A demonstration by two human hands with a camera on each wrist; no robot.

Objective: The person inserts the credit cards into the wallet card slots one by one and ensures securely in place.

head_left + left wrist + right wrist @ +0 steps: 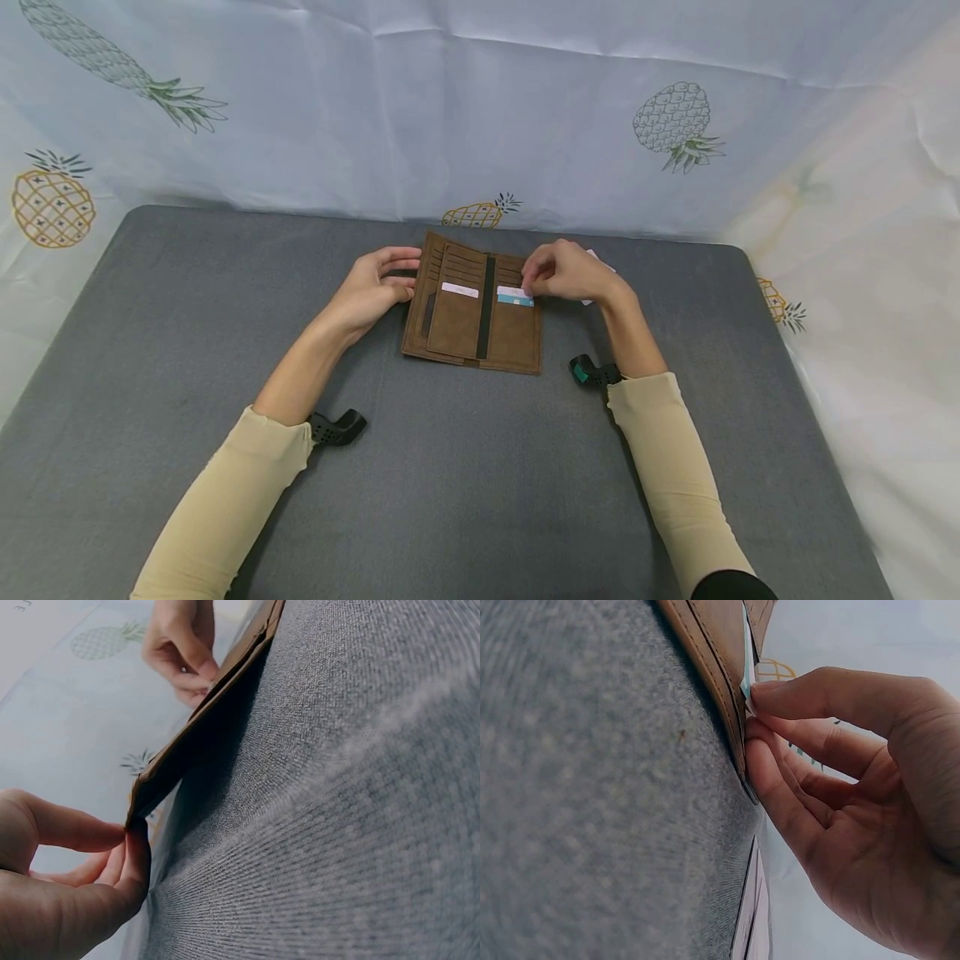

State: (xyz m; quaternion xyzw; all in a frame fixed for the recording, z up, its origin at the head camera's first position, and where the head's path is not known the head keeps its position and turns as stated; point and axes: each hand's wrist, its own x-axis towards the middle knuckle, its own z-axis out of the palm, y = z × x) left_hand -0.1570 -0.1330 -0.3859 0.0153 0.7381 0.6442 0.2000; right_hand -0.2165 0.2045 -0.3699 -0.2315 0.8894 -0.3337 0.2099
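Observation:
A brown wallet (453, 325) lies opened out on the grey table, showing rows of card slots and a dark strip down its middle. The left hand (369, 292) pinches the wallet's left edge between thumb and fingers; in the left wrist view that edge is lifted off the cloth. At the wallet's right side, the right hand (566, 271) pinches the corner of a blue-and-white card (515, 297) that sits partly in a slot. Another whitish card (460, 290) sticks out of a slot on the left panel.
Pale cards (751, 915) lie on the table just beyond the wallet's right edge, mostly hidden by the right hand in the head view. Behind the grey table (465, 483) hangs a white curtain (420, 108) printed with pineapples. A dark wrist-camera mount (337, 427) juts from the left sleeve.

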